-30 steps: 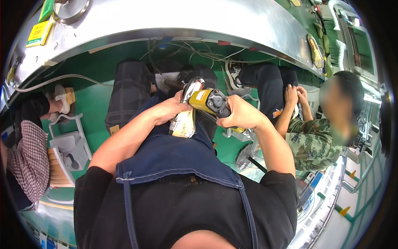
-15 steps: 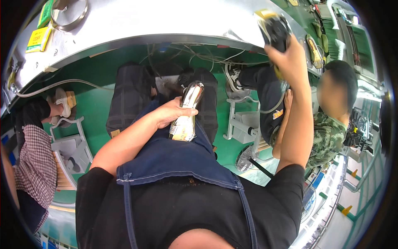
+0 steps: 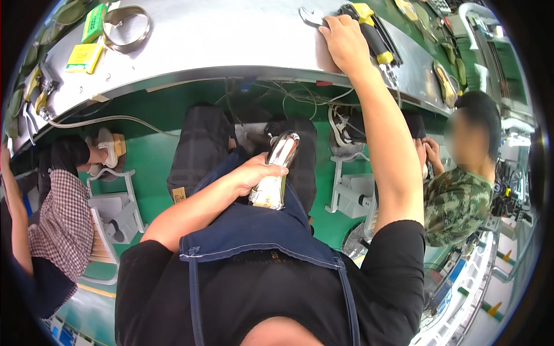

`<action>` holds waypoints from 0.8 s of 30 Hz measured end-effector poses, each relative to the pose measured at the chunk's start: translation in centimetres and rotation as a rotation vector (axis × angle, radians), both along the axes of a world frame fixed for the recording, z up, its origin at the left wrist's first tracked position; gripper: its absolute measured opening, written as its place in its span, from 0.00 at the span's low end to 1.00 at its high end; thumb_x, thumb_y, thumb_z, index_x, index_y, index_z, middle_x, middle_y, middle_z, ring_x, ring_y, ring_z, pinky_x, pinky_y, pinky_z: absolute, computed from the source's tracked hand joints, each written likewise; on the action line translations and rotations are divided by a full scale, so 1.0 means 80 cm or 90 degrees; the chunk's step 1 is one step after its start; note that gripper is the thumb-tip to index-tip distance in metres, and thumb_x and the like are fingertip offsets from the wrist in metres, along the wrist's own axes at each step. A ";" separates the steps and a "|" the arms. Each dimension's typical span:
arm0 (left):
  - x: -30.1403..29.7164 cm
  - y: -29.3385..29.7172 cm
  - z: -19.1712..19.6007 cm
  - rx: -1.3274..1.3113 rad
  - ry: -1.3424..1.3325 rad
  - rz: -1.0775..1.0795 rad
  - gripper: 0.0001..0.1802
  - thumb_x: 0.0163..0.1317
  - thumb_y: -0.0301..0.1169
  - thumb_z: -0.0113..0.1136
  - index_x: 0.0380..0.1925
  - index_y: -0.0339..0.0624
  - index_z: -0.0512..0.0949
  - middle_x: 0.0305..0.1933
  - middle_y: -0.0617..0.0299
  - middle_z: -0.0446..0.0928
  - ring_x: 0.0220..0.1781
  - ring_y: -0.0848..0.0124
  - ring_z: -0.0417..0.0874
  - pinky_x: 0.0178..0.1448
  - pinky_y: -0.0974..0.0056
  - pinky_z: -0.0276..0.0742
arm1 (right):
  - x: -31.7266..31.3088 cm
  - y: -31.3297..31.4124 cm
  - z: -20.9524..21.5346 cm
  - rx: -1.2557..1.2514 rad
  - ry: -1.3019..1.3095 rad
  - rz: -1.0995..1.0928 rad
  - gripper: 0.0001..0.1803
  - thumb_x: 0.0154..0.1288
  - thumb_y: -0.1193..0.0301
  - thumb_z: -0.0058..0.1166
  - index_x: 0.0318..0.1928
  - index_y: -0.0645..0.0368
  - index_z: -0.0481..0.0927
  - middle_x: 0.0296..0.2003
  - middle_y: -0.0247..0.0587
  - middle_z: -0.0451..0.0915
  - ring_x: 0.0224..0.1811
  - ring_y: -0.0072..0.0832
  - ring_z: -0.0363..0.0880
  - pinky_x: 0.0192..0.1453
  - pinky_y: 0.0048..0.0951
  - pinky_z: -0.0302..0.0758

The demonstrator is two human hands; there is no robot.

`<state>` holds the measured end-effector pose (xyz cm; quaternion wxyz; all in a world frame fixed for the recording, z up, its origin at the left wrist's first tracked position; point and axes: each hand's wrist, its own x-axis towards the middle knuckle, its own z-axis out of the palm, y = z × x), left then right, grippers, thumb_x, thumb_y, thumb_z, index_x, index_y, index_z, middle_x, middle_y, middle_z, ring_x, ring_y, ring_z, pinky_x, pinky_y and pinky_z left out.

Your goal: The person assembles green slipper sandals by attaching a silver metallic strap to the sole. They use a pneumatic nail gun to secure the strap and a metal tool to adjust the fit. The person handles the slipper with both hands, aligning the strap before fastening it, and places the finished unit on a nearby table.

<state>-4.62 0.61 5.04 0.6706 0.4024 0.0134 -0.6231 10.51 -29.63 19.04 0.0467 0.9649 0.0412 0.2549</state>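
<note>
big curved metal workbench (image 3: pixel 231 46) runs across the top, green floor (image 3: pixel 156 161) under it. person in a dark denim apron (image 3: pixel 259 230) sits at it, a co-worker in a camo shirt (image 3: pixel 456 202) off to the right and a checked sleeve (image 3: pixel 55 219) on the left. left hand (image 3: pixel 254 173) is wrapped around a shiny metal cylinder (image 3: pixel 277 170) with a pale label, held tilted over the lap. right hand (image 3: pixel 346 40) is stretched up on the bench, fingers curled loose on a black and yellow power tool (image 3: pixel 372 34) (can't tell if it's really squeezing). a wrench (image 3: pixel 309 16) lies just beside that hand.
</note>
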 end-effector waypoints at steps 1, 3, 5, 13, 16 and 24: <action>-0.002 0.004 0.009 -0.007 -0.054 0.030 0.37 0.61 0.31 0.75 0.68 0.35 0.68 0.53 0.57 0.80 0.51 0.69 0.84 0.55 0.61 0.83 | -0.005 0.002 -0.004 0.006 -0.014 0.002 0.16 0.70 0.62 0.63 0.52 0.57 0.85 0.49 0.48 0.83 0.56 0.47 0.80 0.59 0.46 0.78; 0.003 0.015 0.031 -0.039 -0.092 0.059 0.44 0.58 0.29 0.77 0.71 0.35 0.64 0.56 0.57 0.78 0.55 0.70 0.82 0.60 0.62 0.80 | -0.034 0.016 0.008 0.101 -0.019 0.054 0.18 0.72 0.63 0.62 0.55 0.60 0.84 0.51 0.51 0.84 0.56 0.49 0.81 0.62 0.44 0.77; 0.009 0.026 0.037 -0.118 -0.126 0.091 0.51 0.55 0.27 0.78 0.76 0.37 0.59 0.61 0.58 0.76 0.57 0.70 0.81 0.63 0.62 0.79 | -0.083 0.043 0.025 0.272 0.014 0.102 0.19 0.72 0.66 0.62 0.57 0.64 0.84 0.52 0.53 0.85 0.57 0.49 0.83 0.63 0.40 0.77; 0.049 0.041 0.086 -0.161 -0.625 0.181 0.65 0.47 0.26 0.85 0.81 0.45 0.51 0.75 0.54 0.67 0.71 0.62 0.77 0.74 0.54 0.74 | -0.258 0.161 0.009 0.852 0.237 0.130 0.19 0.73 0.74 0.63 0.62 0.65 0.82 0.54 0.42 0.83 0.57 0.27 0.83 0.59 0.28 0.81; 0.065 0.042 0.096 -0.156 -0.774 0.160 0.65 0.47 0.24 0.85 0.80 0.46 0.50 0.76 0.50 0.65 0.73 0.59 0.75 0.75 0.53 0.74 | -0.276 0.177 0.002 0.833 0.202 0.174 0.18 0.73 0.74 0.64 0.61 0.65 0.82 0.55 0.45 0.82 0.55 0.29 0.85 0.56 0.28 0.83; 0.077 0.035 0.112 -0.209 -0.892 0.153 0.66 0.45 0.29 0.87 0.80 0.43 0.50 0.76 0.48 0.65 0.74 0.57 0.73 0.76 0.52 0.72 | -0.290 0.177 0.013 0.775 0.135 0.296 0.43 0.61 0.50 0.74 0.70 0.60 0.74 0.68 0.50 0.73 0.71 0.44 0.72 0.73 0.43 0.71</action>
